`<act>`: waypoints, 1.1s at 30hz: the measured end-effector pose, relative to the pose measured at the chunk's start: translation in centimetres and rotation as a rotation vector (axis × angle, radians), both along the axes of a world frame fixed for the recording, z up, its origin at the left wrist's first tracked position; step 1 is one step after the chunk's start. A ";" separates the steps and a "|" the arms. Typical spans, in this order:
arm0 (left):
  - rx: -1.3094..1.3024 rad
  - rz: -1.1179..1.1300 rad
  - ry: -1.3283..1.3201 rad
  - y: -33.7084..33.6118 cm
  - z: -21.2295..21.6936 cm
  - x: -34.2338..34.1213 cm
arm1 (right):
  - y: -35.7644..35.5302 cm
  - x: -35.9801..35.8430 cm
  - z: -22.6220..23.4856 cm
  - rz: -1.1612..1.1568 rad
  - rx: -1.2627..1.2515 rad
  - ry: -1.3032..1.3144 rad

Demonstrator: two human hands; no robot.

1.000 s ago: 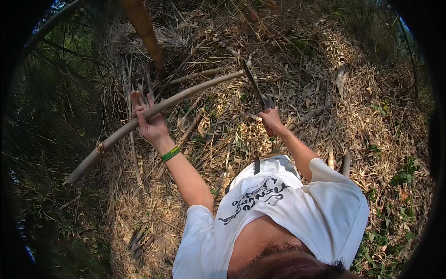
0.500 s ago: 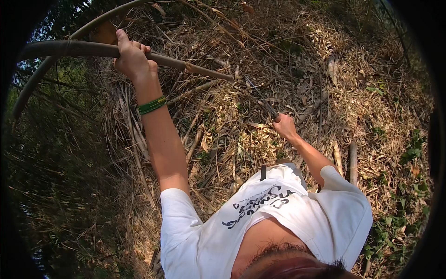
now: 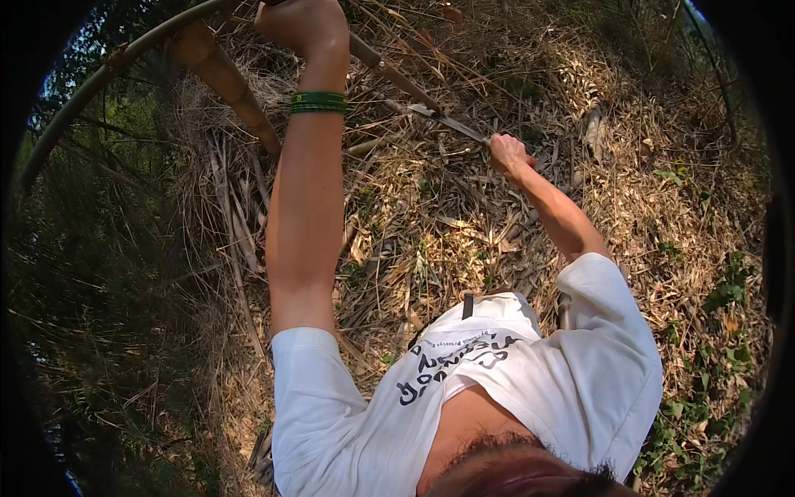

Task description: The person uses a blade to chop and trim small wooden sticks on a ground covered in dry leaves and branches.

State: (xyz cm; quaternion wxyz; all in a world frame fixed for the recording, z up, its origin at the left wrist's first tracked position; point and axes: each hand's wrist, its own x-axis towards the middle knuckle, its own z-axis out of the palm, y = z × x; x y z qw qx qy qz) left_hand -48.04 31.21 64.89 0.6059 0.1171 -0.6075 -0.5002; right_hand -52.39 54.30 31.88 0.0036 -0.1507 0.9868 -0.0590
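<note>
My left hand (image 3: 306, 26), with green bands at the wrist, is closed at the top edge of the view around a long brown bamboo pole (image 3: 397, 79). Part of its fingers is cut off by the frame. From the hand the pole slants down to the right. In my right hand (image 3: 509, 154) is the handle of a long-bladed knife (image 3: 460, 127), its fingers wrapped round it. The metal blade points up and left, meeting or crossing the pole's lower end in this view; whether they touch, I cannot tell.
A thin curved stem (image 3: 108, 70) arches across the upper left. Behind it, a thicker bamboo stalk (image 3: 228, 81) leans beside my left forearm. Dry leaf litter (image 3: 464, 224) and cut stalks cover the ground. Green plants (image 3: 729, 286) grow at the right, dark foliage (image 3: 91, 290) at the left.
My left hand has moved up and right, taking the pole with it. My right hand has risen with the knife, and the blade now lies across the pole's lower end.
</note>
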 end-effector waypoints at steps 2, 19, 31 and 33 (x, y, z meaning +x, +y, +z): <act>0.108 -0.193 0.134 -0.1 -0.1 0.5 | -0.1 -1.1 -0.2 0.176 -0.072 -0.011; 0.079 0.290 0.019 -2.3 -4.6 1.1 | -1.9 1.0 -1.5 0.417 -0.054 -0.157; 0.139 -0.115 0.173 -5.1 0.6 13.6 | -6.4 11.7 -0.4 0.836 -0.154 -0.118; 0.158 -0.075 0.253 -7.0 -2.0 18.0 | -4.3 10.6 -3.6 0.770 -0.020 -0.143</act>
